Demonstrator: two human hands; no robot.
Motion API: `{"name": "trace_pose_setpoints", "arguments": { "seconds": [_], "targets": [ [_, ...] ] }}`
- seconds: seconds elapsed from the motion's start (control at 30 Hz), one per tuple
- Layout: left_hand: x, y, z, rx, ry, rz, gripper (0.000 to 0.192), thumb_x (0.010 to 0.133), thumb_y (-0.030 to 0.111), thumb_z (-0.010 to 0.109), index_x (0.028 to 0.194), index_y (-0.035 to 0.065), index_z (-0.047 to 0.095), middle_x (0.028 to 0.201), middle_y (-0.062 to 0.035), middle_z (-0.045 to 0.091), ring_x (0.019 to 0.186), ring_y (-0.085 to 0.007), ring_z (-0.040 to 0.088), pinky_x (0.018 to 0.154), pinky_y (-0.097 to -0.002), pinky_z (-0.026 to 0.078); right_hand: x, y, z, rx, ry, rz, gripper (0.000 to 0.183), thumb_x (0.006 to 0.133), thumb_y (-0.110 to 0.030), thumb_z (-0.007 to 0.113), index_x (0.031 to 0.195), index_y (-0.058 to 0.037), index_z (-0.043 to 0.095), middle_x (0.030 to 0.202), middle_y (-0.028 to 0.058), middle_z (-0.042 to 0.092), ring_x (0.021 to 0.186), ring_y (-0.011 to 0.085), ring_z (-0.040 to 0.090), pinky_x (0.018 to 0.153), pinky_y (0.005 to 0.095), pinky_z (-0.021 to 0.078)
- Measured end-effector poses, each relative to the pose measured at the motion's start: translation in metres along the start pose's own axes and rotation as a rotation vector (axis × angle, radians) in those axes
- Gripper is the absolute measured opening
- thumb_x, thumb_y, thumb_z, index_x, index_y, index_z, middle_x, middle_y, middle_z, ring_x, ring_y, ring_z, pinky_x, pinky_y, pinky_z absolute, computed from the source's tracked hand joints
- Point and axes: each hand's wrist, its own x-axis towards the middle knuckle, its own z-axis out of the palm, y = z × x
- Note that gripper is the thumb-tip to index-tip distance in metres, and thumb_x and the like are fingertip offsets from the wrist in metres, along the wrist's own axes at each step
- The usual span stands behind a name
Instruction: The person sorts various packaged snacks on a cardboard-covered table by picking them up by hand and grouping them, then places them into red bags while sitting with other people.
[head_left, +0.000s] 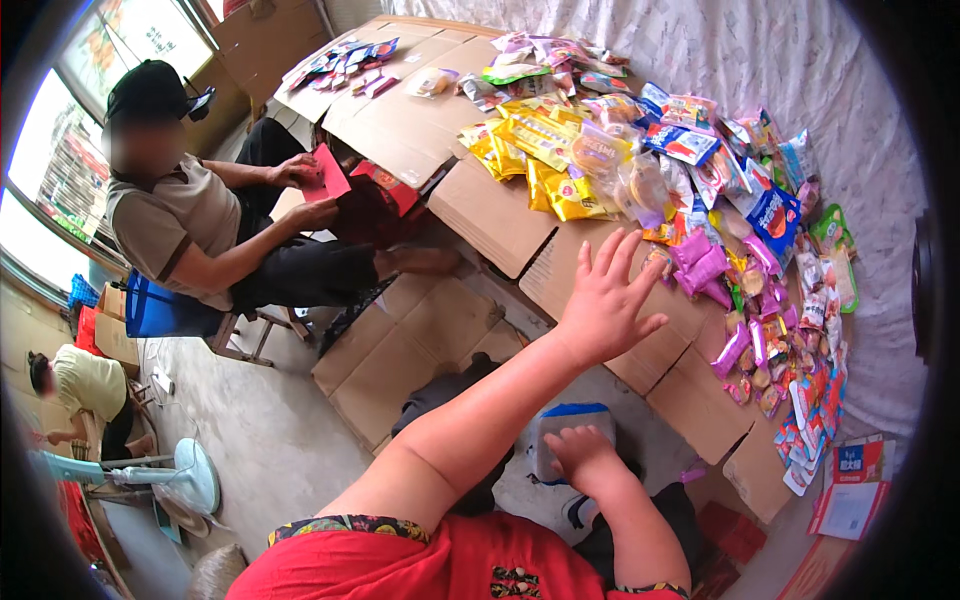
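My left hand (611, 300) reaches out over the cardboard-covered table (495, 214), palm down with its fingers apart and nothing in it. Just beyond its fingertips lie yellow snack packets (574, 195), clear-wrapped round biscuits (645, 187) and purple-wrapped sweets (701, 262). My right hand (585, 454) is held low before my body, above a grey bag with a blue edge (574, 424); its fingers are partly curled, and no object shows in it. Blue packets (774, 214) and a heap of small red-and-blue sachets (810, 427) lie farther right along the table.
A co-worker (180, 217) sits at the left, holding a red packet (326, 174) over a red bag. Another person (90, 390) bends down at the far left, near a light-blue fan (196, 476). Flattened cardboard (405, 345) covers part of the floor. A box with writing (851, 506) stands lower right.
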Motion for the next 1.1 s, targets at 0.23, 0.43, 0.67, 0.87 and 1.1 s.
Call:
{"name": "trace_pose_setpoints", "arguments": {
  "seconds": [0.23, 0.43, 0.67, 0.87, 1.1],
  "targets": [
    [0.01, -0.005, 0.001, -0.058, 0.004, -0.03, 0.074, 0.085, 0.051, 0.076, 0.147, 0.0195, 0.051, 0.157, -0.0218, 0.032, 0.149, -0.0419, 0.028, 0.115, -0.071, 0.026, 0.011, 0.005, -0.003, -0.006, -0.083, 0.012, 0.027, 0.089, -0.028, 0.071, 0.111, -0.0131, 0.065, 0.103, 0.012, 0.069, 0.101, 0.0332, 0.067, 0.091, 0.0463, 0.0499],
    [0.011, -0.01, -0.003, -0.065, -0.009, -0.03, 0.074, 0.086, 0.051, 0.075, 0.148, 0.0188, 0.051, 0.156, -0.0218, 0.032, 0.149, -0.0421, 0.028, 0.115, -0.0712, 0.026, 0.022, 0.001, -0.014, -0.02, -0.245, 0.053, 0.047, 0.089, -0.031, 0.074, 0.131, -0.0134, 0.064, 0.115, 0.0111, 0.069, 0.112, 0.0311, 0.064, 0.1, 0.0443, 0.048],
    [0.006, -0.014, -0.008, -0.056, -0.01, -0.023, 0.073, 0.087, 0.052, 0.073, 0.148, 0.0186, 0.05, 0.156, -0.0222, 0.032, 0.149, -0.0422, 0.027, 0.115, -0.0711, 0.027, 0.024, -0.006, -0.015, -0.028, -0.295, 0.05, 0.049, 0.09, -0.032, 0.073, 0.134, -0.0134, 0.063, 0.118, 0.0109, 0.068, 0.114, 0.0313, 0.064, 0.101, 0.0443, 0.0481],
    [0.004, -0.015, -0.011, -0.051, -0.004, -0.02, 0.073, 0.087, 0.052, 0.073, 0.147, 0.017, 0.051, 0.156, -0.0231, 0.032, 0.148, -0.0426, 0.028, 0.114, -0.0707, 0.028, 0.026, -0.009, -0.011, -0.035, -0.317, 0.043, 0.047, 0.091, -0.032, 0.073, 0.132, -0.0129, 0.064, 0.118, 0.011, 0.068, 0.114, 0.0313, 0.064, 0.101, 0.0445, 0.0481],
    [0.005, -0.013, -0.009, -0.062, -0.02, -0.022, 0.072, 0.087, 0.051, 0.073, 0.147, 0.0162, 0.052, 0.156, -0.0234, 0.032, 0.149, -0.0429, 0.027, 0.115, -0.0704, 0.028, 0.024, -0.008, -0.009, -0.034, -0.3, 0.04, 0.044, 0.091, -0.031, 0.073, 0.13, -0.0131, 0.063, 0.117, 0.0103, 0.068, 0.115, 0.0309, 0.063, 0.102, 0.0447, 0.0473]
  ]
}}
